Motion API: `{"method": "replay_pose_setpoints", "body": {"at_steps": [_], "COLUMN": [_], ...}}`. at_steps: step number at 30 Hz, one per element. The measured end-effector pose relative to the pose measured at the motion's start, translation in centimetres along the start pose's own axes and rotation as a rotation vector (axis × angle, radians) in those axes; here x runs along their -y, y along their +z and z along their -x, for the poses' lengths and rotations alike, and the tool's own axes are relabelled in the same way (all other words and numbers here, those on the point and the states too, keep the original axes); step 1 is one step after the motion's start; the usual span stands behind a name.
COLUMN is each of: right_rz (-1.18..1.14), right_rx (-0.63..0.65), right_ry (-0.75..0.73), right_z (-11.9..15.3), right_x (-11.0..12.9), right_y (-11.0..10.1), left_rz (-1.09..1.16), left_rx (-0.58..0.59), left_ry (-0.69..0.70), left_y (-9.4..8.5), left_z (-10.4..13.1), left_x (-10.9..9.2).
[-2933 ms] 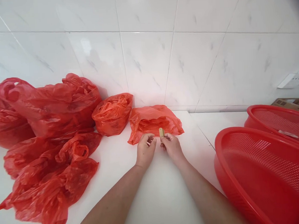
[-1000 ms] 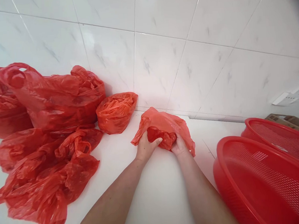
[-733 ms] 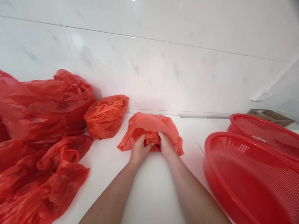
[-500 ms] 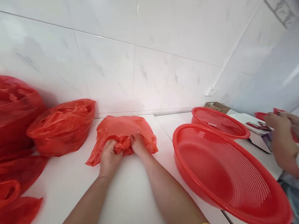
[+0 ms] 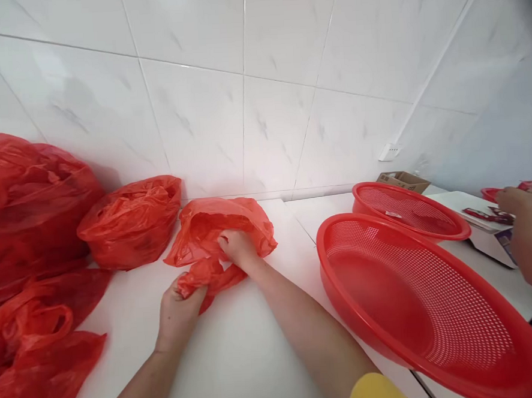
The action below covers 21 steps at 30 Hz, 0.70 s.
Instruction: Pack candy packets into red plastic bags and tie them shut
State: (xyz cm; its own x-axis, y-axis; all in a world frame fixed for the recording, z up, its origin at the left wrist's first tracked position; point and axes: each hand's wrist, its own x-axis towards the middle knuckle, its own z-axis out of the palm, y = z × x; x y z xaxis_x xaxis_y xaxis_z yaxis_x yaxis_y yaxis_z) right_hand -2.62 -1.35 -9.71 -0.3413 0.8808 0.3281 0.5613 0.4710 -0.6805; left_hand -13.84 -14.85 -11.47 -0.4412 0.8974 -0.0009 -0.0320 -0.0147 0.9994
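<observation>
A red plastic bag (image 5: 253, 215) lies on the white table near the wall, its mouth facing me. My left hand (image 5: 180, 309) is closed on a crumpled bunch of red plastic (image 5: 204, 275) in front of that mouth. At the bag's opening is my right hand (image 5: 236, 246), its fingers curled; what they pinch, if anything, is too small to make out. A strip of red plastic runs beneath my right wrist.
Full red bags (image 5: 130, 222) stand at the left, with loose red bags (image 5: 46, 362) nearer. Two red sieve baskets (image 5: 380, 300) (image 5: 411, 211) are on the right. Behind them are a cardboard box (image 5: 404, 181) and another person's hands (image 5: 525, 207).
My left hand has drawn the crumpled plastic toward me, away from the bag, whose mouth now gapes wider. My right hand has shifted slightly up at the opening. The view has tilted a little.
</observation>
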Motion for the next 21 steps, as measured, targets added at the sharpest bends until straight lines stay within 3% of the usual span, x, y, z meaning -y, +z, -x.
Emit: {"method": "replay_pose_setpoints", "body": {"at_steps": [4, 7, 10, 14, 18, 21], "right_rz": [-0.253, -0.456, -0.440, -0.455, -0.456, -0.497], "right_rx": [-0.065, 0.015, 0.075, 0.023, -0.110, -0.211], "right_ry": [0.010, -0.057, -0.080, -0.005, 0.139, 0.230], "right_z": [4.5, 7.9, 9.8, 10.2, 9.3, 8.4], "right_x": [1.4, 2.0, 1.9, 0.7, -1.2, -2.7], "right_y": [-0.4, -0.9, -1.0, -1.1, -1.8, -2.7], "left_rz": [0.076, 0.111, 0.130, 0.158, 0.156, 0.179], "left_rx": [-0.125, -0.154, -0.179, -0.136, 0.011, 0.039], "left_ry": [-0.061, -0.047, -0.028, -0.030, -0.021, 0.034], "left_y": [0.0, -0.1, -0.5, -0.7, -0.9, -1.6], "left_z": [-0.7, -0.4, -0.2, 0.0, 0.0, -0.6], "left_x": [-0.5, -0.9, -1.0, -0.4, 0.3, 0.5]}}
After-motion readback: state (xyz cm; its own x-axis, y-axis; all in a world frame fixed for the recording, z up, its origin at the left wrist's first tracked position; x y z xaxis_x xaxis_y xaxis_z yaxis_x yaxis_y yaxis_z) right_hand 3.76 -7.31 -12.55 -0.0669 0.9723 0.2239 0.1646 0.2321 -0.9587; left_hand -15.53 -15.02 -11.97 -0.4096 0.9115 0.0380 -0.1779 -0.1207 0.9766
